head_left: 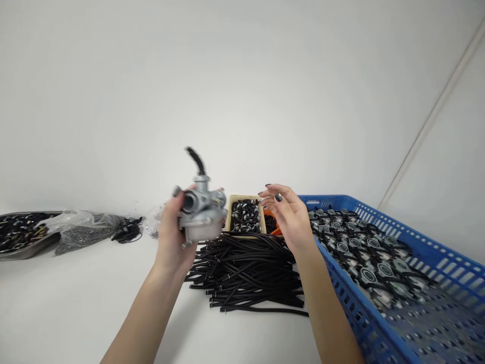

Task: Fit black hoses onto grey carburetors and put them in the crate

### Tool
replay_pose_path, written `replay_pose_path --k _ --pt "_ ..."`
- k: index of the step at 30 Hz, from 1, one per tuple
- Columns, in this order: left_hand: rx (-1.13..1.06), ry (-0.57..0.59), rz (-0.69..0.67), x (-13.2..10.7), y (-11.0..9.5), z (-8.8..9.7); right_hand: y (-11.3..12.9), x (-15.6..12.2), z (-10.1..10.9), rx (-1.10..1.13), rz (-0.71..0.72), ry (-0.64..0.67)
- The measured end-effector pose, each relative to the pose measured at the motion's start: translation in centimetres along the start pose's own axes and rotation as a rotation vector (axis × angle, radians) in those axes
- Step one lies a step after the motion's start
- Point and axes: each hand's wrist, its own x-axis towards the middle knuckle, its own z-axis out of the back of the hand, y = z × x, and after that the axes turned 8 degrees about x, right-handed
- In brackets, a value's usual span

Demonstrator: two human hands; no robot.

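Observation:
A silver carburetor (204, 225) with a black rubber boot on its top is gripped in my left hand (172, 235), raised above the table and slightly blurred. My right hand (290, 215) is apart from it on the right, fingers spread and bent, with nothing in them. Below and between the hands lies a pile of black rubber hoses (250, 273), many with small metal clips at their ends. Behind the pile stands a cream tray (247, 197) of small black parts with metal bits. An orange container (278, 231) shows partly behind my right hand.
On the right a large blue crate (364, 308) holds rows of carburetors (356, 245). To the left are a metal tray (32, 252) of dark parts, a clear plastic bag (85, 227) of small pieces and a black bundle (128, 229). A white wall (242, 91) rises behind the table.

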Motion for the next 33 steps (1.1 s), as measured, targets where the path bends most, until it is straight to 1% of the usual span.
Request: replay_pose_path --k 2,3,5,6,7,9,11,12,14,16,19,23,25,28,30,33 --pt "-0.004 -0.158 0.003 0.7 -0.1 0.8 -0.4 0.6 0.9 -0.133 -0.024 -0.049" --pt "0.007 -0.214 0.005 1.2 0.0 1.4 -0.8 0.9 1.2 -0.199 -0.044 -0.051" --pt "0.036 -0.288 -0.01 2.2 0.2 3.0 -1.8 1.4 1.9 -0.355 -0.093 -0.019" --pt "0.055 -0.305 -0.028 2.8 0.4 3.9 -2.4 1.5 2.1 -0.457 -0.129 0.016" --pt "0.069 -0.317 -0.048 3.2 0.5 4.7 -3.1 1.6 2.3 -0.569 -0.166 0.068" --pt "0.064 -0.333 -0.069 3.9 0.8 6.2 -4.9 1.6 2.6 -0.773 -0.235 0.219" --pt "0.049 -0.333 -0.083 4.1 0.8 7.1 -7.1 1.4 2.7 -0.927 -0.278 0.382" --pt "0.043 -0.335 -0.091 4.0 0.7 7.3 -8.4 1.3 2.7 -0.986 -0.286 0.44" --pt "0.021 -0.349 -0.098 3.8 0.4 7.4 -11.0 0.9 2.5 -1.094 -0.286 0.496" --pt "-0.046 -0.382 -0.085 3.6 0.1 7.2 -13.3 0.5 2.3 -1.162 -0.285 0.497" --pt "-0.124 -0.394 -0.055 3.5 -0.3 6.8 -15.4 0.0 2.0 -1.23 -0.278 0.463" --pt "-0.092 -0.39 -0.055 3.4 -0.5 6.7 -16.1 -0.4 2.2 -1.266 -0.257 0.441" --pt "-0.139 -0.358 -0.052 3.3 -0.5 6.5 -16.3 -0.6 2.3 -1.264 -0.254 0.447" --pt "-0.301 -0.336 -0.037 3.1 -0.5 5.9 -16.5 -0.7 2.4 -1.255 -0.242 0.44" --pt "-0.454 -0.324 -0.061 2.9 -0.6 5.3 -16.4 -0.5 2.4 -1.246 -0.229 0.421" --pt "-0.628 -0.261 -0.122 2.8 -1.0 4.4 -15.4 0.2 2.4 -1.219 -0.202 0.359"
